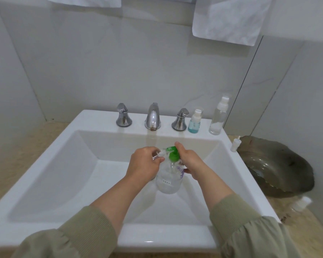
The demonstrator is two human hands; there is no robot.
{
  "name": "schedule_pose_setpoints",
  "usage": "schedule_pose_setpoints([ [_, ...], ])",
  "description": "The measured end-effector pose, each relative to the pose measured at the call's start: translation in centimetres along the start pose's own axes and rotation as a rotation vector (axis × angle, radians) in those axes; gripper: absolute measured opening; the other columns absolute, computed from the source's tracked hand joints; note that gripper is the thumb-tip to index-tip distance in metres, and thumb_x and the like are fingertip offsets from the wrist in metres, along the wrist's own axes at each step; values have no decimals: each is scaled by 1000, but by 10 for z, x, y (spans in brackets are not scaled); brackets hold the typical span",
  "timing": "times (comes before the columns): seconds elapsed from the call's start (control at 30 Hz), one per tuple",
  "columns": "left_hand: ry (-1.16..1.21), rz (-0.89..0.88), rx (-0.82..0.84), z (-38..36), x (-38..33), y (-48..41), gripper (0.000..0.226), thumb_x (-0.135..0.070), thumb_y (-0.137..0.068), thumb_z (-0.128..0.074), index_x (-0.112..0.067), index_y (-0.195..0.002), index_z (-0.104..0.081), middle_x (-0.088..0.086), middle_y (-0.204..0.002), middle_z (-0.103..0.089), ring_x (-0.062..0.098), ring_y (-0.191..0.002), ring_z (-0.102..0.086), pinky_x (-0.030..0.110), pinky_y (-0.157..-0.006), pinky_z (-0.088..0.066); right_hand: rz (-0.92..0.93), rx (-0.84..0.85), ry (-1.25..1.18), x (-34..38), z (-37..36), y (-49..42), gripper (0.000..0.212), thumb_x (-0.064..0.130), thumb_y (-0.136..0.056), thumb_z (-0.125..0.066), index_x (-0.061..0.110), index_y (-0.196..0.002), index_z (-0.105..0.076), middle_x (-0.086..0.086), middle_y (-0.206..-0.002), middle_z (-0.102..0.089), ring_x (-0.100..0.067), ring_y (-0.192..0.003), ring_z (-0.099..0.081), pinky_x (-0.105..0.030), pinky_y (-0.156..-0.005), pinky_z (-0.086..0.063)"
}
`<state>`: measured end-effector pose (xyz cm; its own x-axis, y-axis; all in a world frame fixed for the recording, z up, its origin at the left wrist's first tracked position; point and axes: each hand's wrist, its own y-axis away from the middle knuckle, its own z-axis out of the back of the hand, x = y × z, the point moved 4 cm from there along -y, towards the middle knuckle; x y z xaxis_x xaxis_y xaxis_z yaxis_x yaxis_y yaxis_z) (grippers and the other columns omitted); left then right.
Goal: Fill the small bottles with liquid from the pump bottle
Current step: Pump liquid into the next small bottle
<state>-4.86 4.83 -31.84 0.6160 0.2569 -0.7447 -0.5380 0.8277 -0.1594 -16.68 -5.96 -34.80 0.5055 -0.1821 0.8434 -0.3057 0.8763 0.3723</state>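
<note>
Over the white sink I hold a clear pump bottle with a green pump head. My right hand grips the bottle's neck and shoulder, its forefinger resting on top of the green pump. My left hand pinches a small clear bottle right at the pump's spout; most of it is hidden by my fingers. A small bottle of blue liquid and a taller clear spray bottle stand on the sink's back right ledge.
A chrome faucet with two handles lines the sink's back edge. A loose white pump cap lies at the right rim beside a dark glass dish. Another small clear bottle lies on the counter. Towels hang above.
</note>
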Motion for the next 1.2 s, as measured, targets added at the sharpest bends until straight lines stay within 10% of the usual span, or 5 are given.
schedule_pose_setpoints([
  [1.2,16,-34,-22,2,-3,0,26,-25,-85,-66,-15,-110,-68,-1,-102,-69,18,-100,-60,26,-91,-44,11,-17,-24,0,2,0,58,60,-88,-42,8,-106,-59,-12,-117,-61,-25,-98,-58,-40,-95,-45],
])
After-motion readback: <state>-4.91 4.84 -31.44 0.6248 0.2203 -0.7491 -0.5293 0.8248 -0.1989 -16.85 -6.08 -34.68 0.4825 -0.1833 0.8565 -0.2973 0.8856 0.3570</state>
